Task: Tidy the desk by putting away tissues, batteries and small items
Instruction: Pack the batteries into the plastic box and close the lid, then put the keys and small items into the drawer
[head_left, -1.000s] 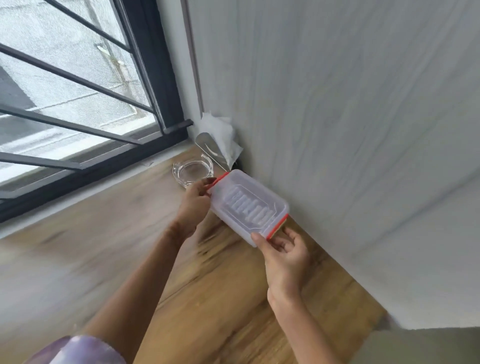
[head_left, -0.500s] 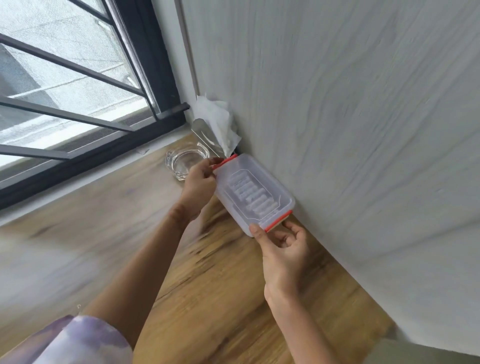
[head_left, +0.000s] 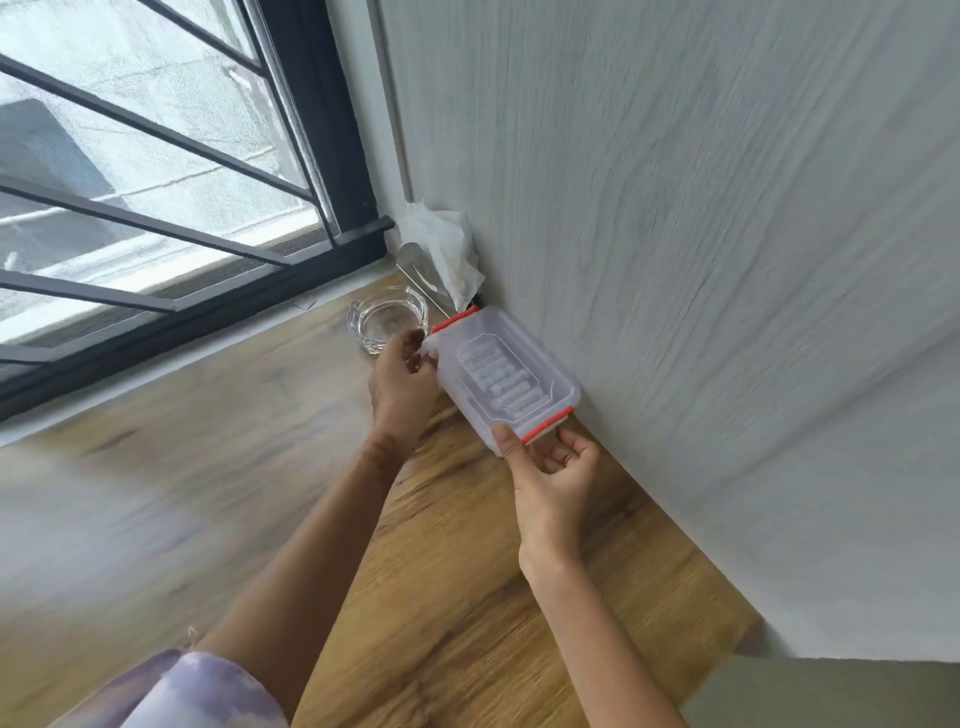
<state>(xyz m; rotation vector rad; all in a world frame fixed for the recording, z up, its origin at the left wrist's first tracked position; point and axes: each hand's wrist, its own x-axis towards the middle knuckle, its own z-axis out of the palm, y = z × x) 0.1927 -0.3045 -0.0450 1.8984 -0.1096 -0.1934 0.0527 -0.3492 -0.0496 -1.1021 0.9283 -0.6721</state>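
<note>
2 hands hold 1 clear plastic box (head_left: 506, 374) at the back of the wooden bench (head_left: 260, 467), close against the grey wall (head_left: 675, 208). The box is rectangular, its lid on, with 1 orange-red clasp (head_left: 456, 318) on the far short end and 1 more (head_left: 548, 425) on the near short end. It sits tilted, the lid facing up and toward the camera. Whether its base touches the bench cannot be told.

The lid carries a raised panel of short ridges in a row. They are too blurred to read as letters or a brand.

The left hand (head_left: 402, 374) is at the far left corner of the box, its grip clamped there with curled fingers pinching the lid's edge. The right hand (head_left: 553, 467) is at the near end. Its thumb presses on top of the lid beside the near clasp and its fingers curl under that end, so this grip too is closed on the box.

Just behind the left hand stands a clear glass ashtray (head_left: 387, 319). In the corner beyond it, a crumpled white tissue (head_left: 447, 244) sticks up from a shiny metal holder (head_left: 415, 265), just beside the far clasp. A dark-framed barred window (head_left: 156, 156) runs along the left. A purple and white sleeve (head_left: 182, 691) shows at the bottom edge.
</note>
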